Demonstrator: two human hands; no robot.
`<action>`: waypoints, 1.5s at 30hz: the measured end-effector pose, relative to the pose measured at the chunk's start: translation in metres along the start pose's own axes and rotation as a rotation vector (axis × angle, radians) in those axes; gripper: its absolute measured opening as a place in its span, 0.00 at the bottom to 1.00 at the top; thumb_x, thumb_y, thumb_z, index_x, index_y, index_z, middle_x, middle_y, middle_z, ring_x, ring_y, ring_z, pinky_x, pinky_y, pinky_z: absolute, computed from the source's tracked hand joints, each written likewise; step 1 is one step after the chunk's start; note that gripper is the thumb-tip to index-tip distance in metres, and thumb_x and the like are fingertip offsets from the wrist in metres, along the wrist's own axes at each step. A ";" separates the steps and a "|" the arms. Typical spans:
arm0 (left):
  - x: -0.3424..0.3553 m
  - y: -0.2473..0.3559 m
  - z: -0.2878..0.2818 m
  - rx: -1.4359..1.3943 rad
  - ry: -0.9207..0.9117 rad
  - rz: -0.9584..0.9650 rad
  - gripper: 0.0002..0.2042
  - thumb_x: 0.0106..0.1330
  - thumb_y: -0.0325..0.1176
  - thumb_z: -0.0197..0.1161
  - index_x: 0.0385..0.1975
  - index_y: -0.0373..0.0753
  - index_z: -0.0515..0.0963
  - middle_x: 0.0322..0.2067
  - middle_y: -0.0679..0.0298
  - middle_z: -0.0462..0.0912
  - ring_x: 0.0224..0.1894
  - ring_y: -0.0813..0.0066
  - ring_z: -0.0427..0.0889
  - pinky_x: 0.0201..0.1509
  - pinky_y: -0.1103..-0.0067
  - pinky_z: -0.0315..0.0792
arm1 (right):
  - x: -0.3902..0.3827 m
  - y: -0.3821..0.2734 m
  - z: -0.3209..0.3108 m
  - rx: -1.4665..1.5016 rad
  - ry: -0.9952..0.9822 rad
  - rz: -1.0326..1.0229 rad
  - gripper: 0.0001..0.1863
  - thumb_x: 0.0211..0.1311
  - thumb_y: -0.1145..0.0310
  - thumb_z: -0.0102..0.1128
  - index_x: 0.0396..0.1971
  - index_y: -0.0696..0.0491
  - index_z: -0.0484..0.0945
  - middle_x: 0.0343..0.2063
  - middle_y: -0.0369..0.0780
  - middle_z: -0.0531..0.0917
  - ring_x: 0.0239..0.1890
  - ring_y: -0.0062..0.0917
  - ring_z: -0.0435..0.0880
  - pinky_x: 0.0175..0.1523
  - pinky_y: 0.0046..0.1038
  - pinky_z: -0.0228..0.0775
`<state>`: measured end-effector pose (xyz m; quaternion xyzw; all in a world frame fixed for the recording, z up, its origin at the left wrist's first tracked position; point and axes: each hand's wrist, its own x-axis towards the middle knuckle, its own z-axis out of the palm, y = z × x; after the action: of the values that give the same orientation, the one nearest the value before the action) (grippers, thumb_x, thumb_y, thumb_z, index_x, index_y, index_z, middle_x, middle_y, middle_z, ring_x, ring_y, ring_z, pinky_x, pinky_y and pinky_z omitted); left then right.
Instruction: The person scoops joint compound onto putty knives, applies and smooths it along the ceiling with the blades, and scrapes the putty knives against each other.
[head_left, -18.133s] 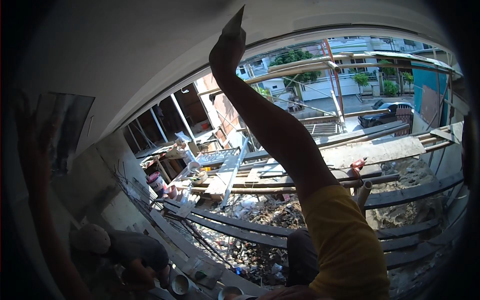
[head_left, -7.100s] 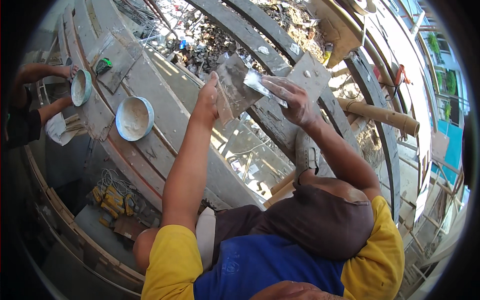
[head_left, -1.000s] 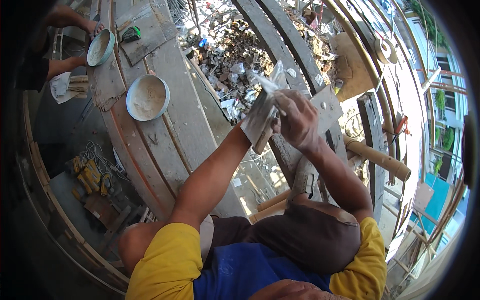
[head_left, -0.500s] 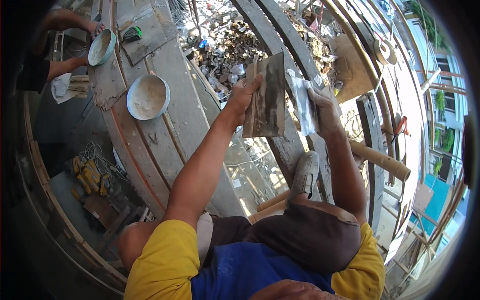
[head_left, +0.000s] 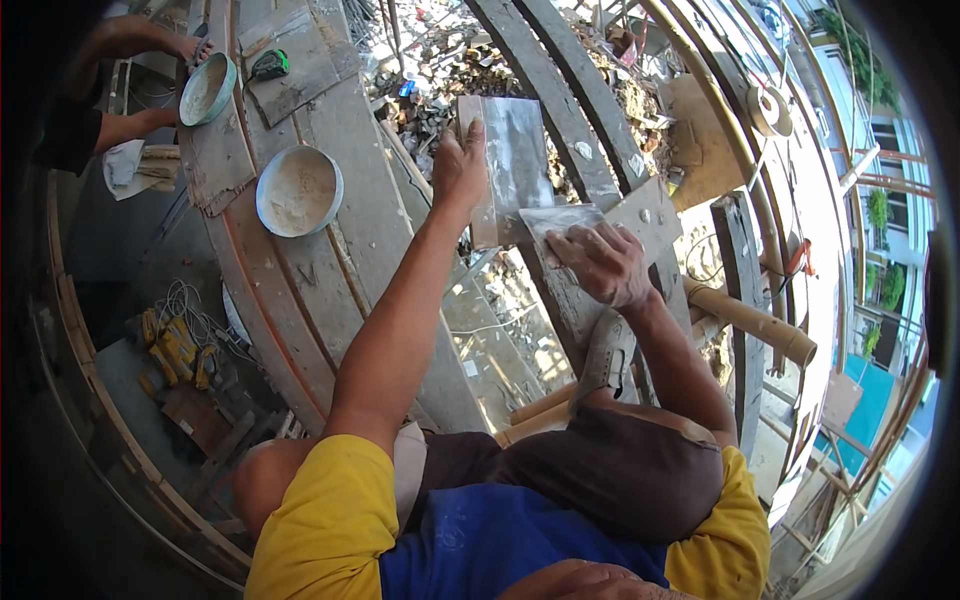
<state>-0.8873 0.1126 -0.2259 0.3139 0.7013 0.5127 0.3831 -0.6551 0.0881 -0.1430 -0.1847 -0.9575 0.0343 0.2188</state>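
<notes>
My left hand (head_left: 462, 172) grips a wide flat metal blade (head_left: 520, 150) by its wooden-looking left edge, thumb over the front. Pale smears cover the blade's face. In my right hand (head_left: 605, 262) is a smaller metal scraper (head_left: 560, 218), pinched under spread, dust-whitened fingers. The scraper lies against or just in front of the wide blade's lower right corner; whether they touch I cannot tell. To the left, a round bowl (head_left: 262, 212) of pale paste rests on the planks.
Grey planks (head_left: 375, 215) run along my left, bearing a tape measure (head_left: 270, 66). Another person's limbs (head_left: 135, 130) show beside a second bowl (head_left: 229, 98). Rubble (head_left: 450, 120) lies below gaps between beams. A bamboo pole (head_left: 755, 322) juts out right; yellow tools (head_left: 178, 350) lie lower left.
The wide blade has turned to show its smeared face and shifted slightly left. My right hand has brought the scraper down and left, its fingers now over the scraper's face.
</notes>
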 end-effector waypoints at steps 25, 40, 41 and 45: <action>-0.029 0.010 0.015 0.133 -0.263 -0.123 0.31 0.74 0.52 0.37 0.44 0.24 0.75 0.40 0.36 0.79 0.47 0.39 0.78 0.51 0.60 0.70 | 0.016 -0.002 0.031 0.141 -0.148 0.328 0.22 0.54 0.76 0.53 0.51 0.61 0.72 0.47 0.53 0.76 0.49 0.47 0.77 0.53 0.42 0.72; -0.040 0.011 0.024 0.248 -0.273 -0.001 0.29 0.73 0.51 0.39 0.42 0.26 0.76 0.38 0.35 0.79 0.45 0.37 0.78 0.49 0.59 0.71 | 0.019 0.012 0.040 0.093 -0.009 0.444 0.11 0.58 0.81 0.46 0.39 0.60 0.76 0.34 0.49 0.80 0.32 0.46 0.81 0.35 0.39 0.76; -0.038 0.006 0.028 0.273 -0.311 -0.029 0.28 0.73 0.50 0.40 0.41 0.26 0.76 0.38 0.35 0.79 0.45 0.37 0.78 0.49 0.59 0.71 | 0.025 0.029 0.037 0.121 -0.141 0.565 0.12 0.57 0.82 0.46 0.39 0.60 0.76 0.34 0.49 0.80 0.31 0.45 0.81 0.34 0.40 0.75; -0.027 -0.007 0.013 0.202 -0.284 -0.062 0.28 0.73 0.50 0.40 0.41 0.25 0.76 0.38 0.34 0.78 0.46 0.37 0.77 0.50 0.58 0.70 | 0.020 -0.021 0.048 0.078 -0.072 0.326 0.11 0.66 0.75 0.43 0.41 0.63 0.75 0.40 0.52 0.80 0.35 0.48 0.82 0.39 0.41 0.78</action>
<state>-0.8629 0.0945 -0.2291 0.3984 0.6973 0.3783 0.4604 -0.6993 0.0768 -0.1748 -0.3275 -0.9200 0.1131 0.1828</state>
